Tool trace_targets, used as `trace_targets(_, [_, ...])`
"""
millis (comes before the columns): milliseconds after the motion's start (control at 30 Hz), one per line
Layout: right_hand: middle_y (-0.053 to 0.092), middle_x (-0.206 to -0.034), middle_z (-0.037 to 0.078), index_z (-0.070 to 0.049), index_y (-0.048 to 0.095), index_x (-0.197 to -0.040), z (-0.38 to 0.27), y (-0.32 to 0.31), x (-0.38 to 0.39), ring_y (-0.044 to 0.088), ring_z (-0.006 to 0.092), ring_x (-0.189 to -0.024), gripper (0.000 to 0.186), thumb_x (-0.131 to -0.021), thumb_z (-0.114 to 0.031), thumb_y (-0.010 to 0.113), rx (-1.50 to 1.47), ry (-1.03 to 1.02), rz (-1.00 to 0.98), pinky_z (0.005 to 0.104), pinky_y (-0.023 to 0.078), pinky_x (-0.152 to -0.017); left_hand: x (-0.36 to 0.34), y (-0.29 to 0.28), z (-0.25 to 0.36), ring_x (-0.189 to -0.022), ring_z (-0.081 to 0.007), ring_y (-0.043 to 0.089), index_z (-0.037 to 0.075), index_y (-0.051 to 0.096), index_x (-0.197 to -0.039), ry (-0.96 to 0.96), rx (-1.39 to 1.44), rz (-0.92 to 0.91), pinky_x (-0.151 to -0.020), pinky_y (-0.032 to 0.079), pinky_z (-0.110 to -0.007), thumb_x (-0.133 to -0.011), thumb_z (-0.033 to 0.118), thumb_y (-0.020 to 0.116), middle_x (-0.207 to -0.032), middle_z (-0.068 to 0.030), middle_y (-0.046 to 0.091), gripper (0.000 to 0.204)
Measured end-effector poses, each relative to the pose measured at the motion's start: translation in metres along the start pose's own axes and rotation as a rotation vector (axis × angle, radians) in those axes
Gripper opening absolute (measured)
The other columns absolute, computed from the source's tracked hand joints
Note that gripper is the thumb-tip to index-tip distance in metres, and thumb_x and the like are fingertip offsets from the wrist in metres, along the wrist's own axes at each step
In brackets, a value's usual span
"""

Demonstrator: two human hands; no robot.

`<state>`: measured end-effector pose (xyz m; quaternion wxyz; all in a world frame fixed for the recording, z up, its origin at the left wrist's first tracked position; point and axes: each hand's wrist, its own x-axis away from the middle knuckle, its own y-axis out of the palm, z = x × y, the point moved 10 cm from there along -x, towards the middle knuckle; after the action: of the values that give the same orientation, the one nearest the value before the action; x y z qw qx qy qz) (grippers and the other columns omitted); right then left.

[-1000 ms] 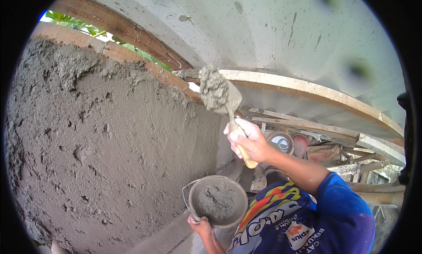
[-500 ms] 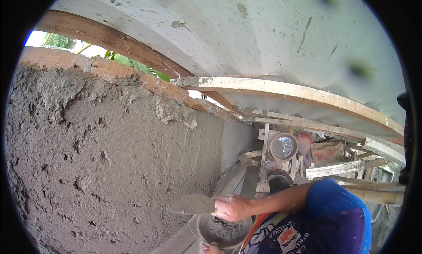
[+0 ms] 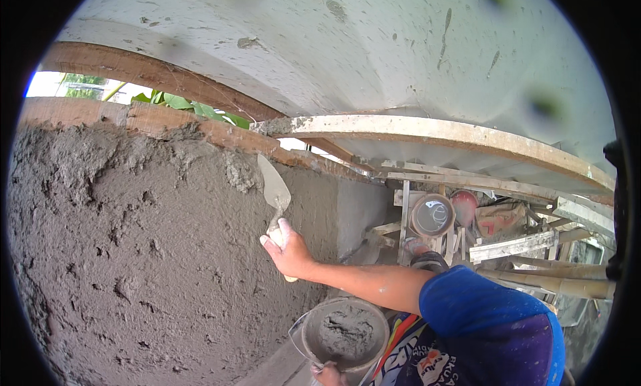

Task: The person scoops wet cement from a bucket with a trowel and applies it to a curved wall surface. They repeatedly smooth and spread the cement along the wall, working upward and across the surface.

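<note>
My right hand (image 3: 290,252) is closed round the handle of a pointed trowel (image 3: 275,185). Its blade points up beside the wall's top edge, near a rough lump of mortar (image 3: 240,171). Wet grey mortar covers the wall (image 3: 167,252), smoother toward the right and pitted on the left. Below my right arm is a bucket (image 3: 309,332) with grey mortar (image 3: 347,332) inside. At the bucket's near rim, my left hand (image 3: 328,374) is closed on it, partly cut off by the lower edge of the view.
A wooden beam (image 3: 160,122) runs along the wall top under pale roof sheeting (image 3: 374,52). A pale timber (image 3: 414,129) crosses below the sheeting. Down to the right are a round tub of liquid (image 3: 414,216), a red bucket (image 3: 465,209), planks (image 3: 511,250) and bamboo poles (image 3: 567,287).
My right hand has lifted the trowel from above the bucket up to the wall's upper part. The blade now points upward. The left hand remains at the bucket.
</note>
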<state>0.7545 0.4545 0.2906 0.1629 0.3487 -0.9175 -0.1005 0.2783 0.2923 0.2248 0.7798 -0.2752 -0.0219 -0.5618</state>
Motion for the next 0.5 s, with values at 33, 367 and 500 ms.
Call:
trace_targets(33, [0.068,-0.105,0.029,0.014,0.043,-0.136,-0.003,0.005,0.005,0.069,0.0413,-0.099,0.069,-0.095,-0.035,0.069,-0.005,0.009,-0.031,0.0441,0.054,-0.085,0.001,0.002,0.001,-0.075,-0.0218,0.060,0.005,0.050,-0.098,0.001,-0.012,-0.006,-0.063,0.052,-0.037,-0.062,-0.016,0.047,-0.091,-0.0084,0.061,0.042])
trace_targets(367, [0.069,-0.096,0.025,0.015,0.037,-0.142,-0.034,0.013,0.039,0.072,0.0326,-0.086,0.073,-0.096,-0.031,0.069,0.094,-0.116,-0.202,0.0397,0.057,-0.074,0.001,0.018,0.009,-0.074,-0.0212,0.059,0.004,0.050,-0.101,-0.034,-0.013,-0.035,-0.065,0.053,-0.036,-0.063,-0.016,0.046,-0.092,-0.0090,0.061,0.043])
trace_targets(500, [0.059,-0.079,0.007,0.009,0.045,-0.134,-0.016,0.016,0.065,0.056,0.0126,-0.051,0.055,-0.097,-0.025,0.068,-0.422,0.277,-0.486,0.0307,0.050,-0.044,-0.005,0.022,0.010,-0.074,-0.0214,0.060,0.003,0.051,-0.101,-0.035,-0.019,-0.064,-0.065,0.054,-0.036,-0.064,-0.016,0.045,-0.092,-0.0095,0.061,0.042])
